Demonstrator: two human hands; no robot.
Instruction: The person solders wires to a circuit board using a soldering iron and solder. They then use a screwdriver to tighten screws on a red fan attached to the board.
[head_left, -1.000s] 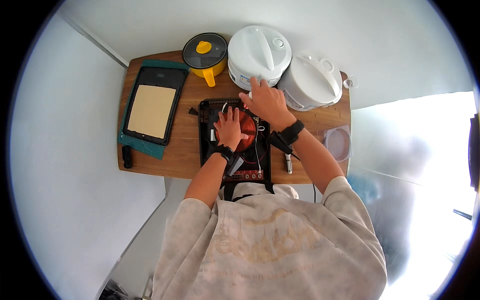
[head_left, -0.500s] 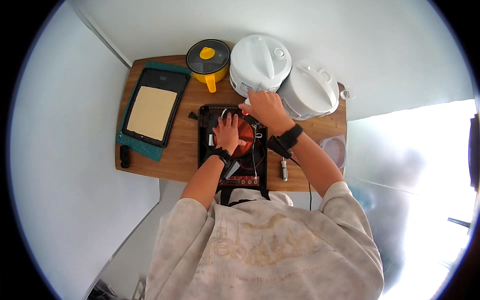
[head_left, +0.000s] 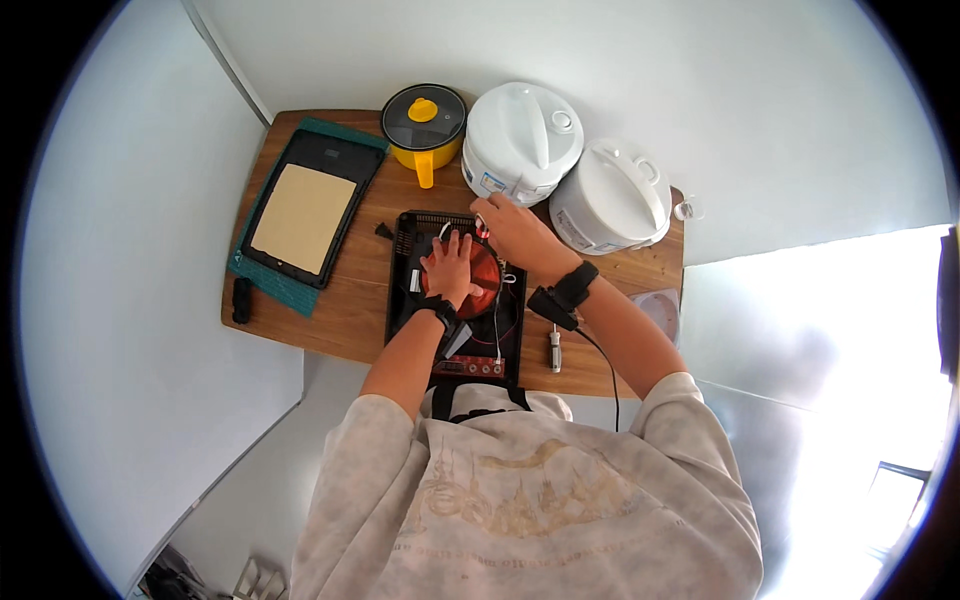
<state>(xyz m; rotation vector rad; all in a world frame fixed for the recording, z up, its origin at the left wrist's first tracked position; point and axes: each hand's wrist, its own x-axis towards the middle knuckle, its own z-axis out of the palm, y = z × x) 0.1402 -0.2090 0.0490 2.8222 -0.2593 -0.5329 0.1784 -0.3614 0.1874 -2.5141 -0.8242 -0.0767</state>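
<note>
An opened induction cooker base, a black shallow housing, lies at the near middle of the table. Inside it sits a round copper-red coil, partly covered by my left hand, which rests on it with fingers spread. Over the housing's far right part, my right hand is closed round a red-and-white tool handle; the tool's tip cannot be made out. Thin wires and a red circuit board with round buttons show at the housing's near end.
A screwdriver lies right of the housing. The cooker's black top cover, bearing a beige sheet, rests on a green mat at left. A yellow pot and two white rice cookers stand behind. A clear container is at right.
The view has shifted slightly. My right hand and the red-and-white handle sit a little lower and further left in view. My left hand stays spread on the coil.
</note>
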